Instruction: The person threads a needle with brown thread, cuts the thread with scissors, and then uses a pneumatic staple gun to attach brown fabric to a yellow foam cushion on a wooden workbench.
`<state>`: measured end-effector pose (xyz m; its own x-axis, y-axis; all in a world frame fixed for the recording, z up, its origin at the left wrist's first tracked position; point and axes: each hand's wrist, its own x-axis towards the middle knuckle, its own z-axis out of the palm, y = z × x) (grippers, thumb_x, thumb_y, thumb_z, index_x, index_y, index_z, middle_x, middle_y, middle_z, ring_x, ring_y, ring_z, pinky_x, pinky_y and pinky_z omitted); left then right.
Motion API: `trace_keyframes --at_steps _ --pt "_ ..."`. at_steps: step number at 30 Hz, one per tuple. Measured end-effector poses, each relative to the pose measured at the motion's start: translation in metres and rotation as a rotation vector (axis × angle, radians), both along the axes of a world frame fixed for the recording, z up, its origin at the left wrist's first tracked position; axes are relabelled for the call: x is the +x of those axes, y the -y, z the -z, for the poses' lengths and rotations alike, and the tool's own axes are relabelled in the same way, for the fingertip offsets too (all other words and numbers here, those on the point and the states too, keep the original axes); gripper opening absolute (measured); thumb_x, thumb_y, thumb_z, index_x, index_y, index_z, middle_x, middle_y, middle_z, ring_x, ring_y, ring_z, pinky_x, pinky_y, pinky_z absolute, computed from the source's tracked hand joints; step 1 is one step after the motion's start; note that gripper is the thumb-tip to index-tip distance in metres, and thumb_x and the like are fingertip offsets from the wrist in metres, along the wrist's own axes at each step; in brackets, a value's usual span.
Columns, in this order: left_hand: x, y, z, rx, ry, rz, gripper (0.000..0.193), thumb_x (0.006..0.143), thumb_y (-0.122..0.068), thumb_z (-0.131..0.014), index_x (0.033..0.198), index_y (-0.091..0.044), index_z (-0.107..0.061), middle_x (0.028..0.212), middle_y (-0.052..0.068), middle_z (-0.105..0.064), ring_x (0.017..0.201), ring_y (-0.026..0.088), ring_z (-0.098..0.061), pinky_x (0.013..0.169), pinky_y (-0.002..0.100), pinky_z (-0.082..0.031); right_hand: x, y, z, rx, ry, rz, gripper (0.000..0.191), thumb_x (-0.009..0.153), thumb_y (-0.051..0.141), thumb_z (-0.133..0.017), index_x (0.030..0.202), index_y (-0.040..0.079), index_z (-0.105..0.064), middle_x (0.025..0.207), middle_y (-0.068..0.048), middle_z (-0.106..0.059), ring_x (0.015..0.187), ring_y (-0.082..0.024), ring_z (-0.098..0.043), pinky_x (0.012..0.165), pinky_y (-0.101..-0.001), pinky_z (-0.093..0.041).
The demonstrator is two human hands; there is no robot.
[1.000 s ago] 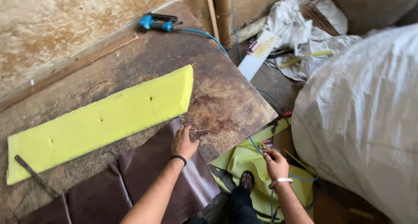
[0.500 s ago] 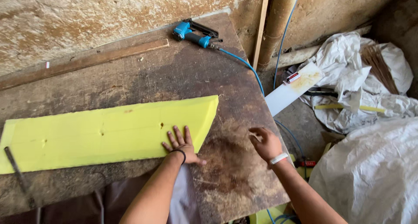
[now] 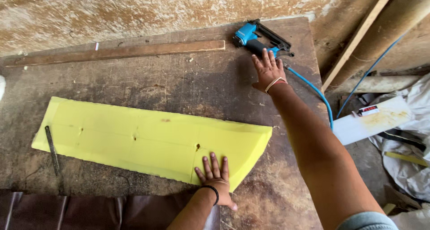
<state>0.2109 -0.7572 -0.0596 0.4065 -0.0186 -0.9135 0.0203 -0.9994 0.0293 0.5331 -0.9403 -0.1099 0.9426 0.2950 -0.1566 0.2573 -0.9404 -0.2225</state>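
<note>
- The right hand [image 3: 268, 71] reaches across the table [image 3: 179, 84] with fingers spread and its grip released; the fingertips [image 3: 264, 54] lie on or just at the dark handle of the blue pneumatic stapler [image 3: 256, 38], nothing yet clasped
- The stapler lies on its side near the far right corner of the table, close to the wall; its blue air hose [image 3: 313, 89] runs off the table's right edge toward the floor
- The left hand [image 3: 215, 178] rests flat, grip released, pressing the near edge of the yellow foam panel [image 3: 148, 142], which lies lengthwise on the table with its slanted end just right of that hand
- To do this well, I judge the hand should close fully round the handle, clear of the trigger, and lift with the hose trailing free, so it does not drag across the foam
- Keeping the flat palm down should stop the light foam from shifting
- A long wooden strip [image 3: 121, 52] lies along the wall; a thin metal bar [image 3: 52, 149] crosses the foam's left end
- Right of the table, lower down, lies a white rectangular board [image 3: 371, 122] with a small red and white label [image 3: 368, 110] on its upper edge; crumpled white sheeting [image 3: 410, 167] lies beside it
</note>
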Motion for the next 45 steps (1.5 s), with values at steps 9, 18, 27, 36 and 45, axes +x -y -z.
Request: trace_keyframes --at_steps 9,18,27,36,45 --pt "-0.012 -0.003 0.018 -0.090 -0.007 -0.064 0.153 0.073 -0.070 -0.078 0.158 -0.012 0.035 0.155 0.035 0.047 0.139 0.062 0.045 0.107 0.086 0.017 0.051 0.006 0.008 -0.063 -0.025 0.101 0.115 0.076 0.050 -0.086 0.165 0.023 -0.019 0.165 -0.012 -0.028 0.150 -0.035 -0.030 0.118 -0.0559 -0.031" --pt "-0.002 -0.001 0.009 -0.051 -0.010 -0.036 0.142 0.079 -0.073 -0.068 0.157 -0.014 0.035 0.155 0.032 0.049 0.140 0.056 0.046 0.111 0.081 0.016 0.008 0.069 0.002 -0.203 -0.150 0.151 0.073 0.080 0.038 -0.074 0.148 0.018 -0.054 0.152 -0.010 -0.049 0.133 -0.032 -0.057 0.104 -0.0452 -0.051" --pt "0.005 -0.003 0.018 0.006 0.100 -0.020 0.140 0.082 -0.073 -0.067 0.156 -0.014 0.036 0.156 0.031 0.047 0.142 0.054 0.043 0.111 0.079 0.016 -0.160 0.139 -0.018 -0.334 -0.278 0.244 0.074 0.076 0.071 -0.072 0.124 0.015 -0.073 0.123 -0.013 -0.072 0.114 -0.030 -0.070 0.091 -0.0429 -0.058" --pt "0.013 -0.001 0.033 0.026 0.307 -0.031 0.145 0.076 -0.075 -0.073 0.159 -0.018 0.031 0.159 0.026 0.043 0.146 0.052 0.038 0.112 0.077 0.015 -0.506 0.171 0.015 0.422 -0.134 0.874 0.059 0.066 0.032 -0.080 0.119 0.007 -0.073 0.096 -0.022 -0.075 0.091 -0.037 -0.073 0.084 -0.0461 -0.056" --pt "-0.016 -0.035 0.042 -0.546 0.543 -0.242 0.104 0.085 -0.070 -0.067 0.162 -0.020 -0.017 0.171 0.019 0.007 0.158 0.038 0.010 0.125 0.060 -0.001 -0.715 0.117 0.068 0.972 -0.468 1.209 0.022 0.072 0.004 -0.085 0.088 -0.002 -0.071 0.074 -0.014 -0.072 0.068 -0.022 -0.068 0.067 -0.0360 -0.054"
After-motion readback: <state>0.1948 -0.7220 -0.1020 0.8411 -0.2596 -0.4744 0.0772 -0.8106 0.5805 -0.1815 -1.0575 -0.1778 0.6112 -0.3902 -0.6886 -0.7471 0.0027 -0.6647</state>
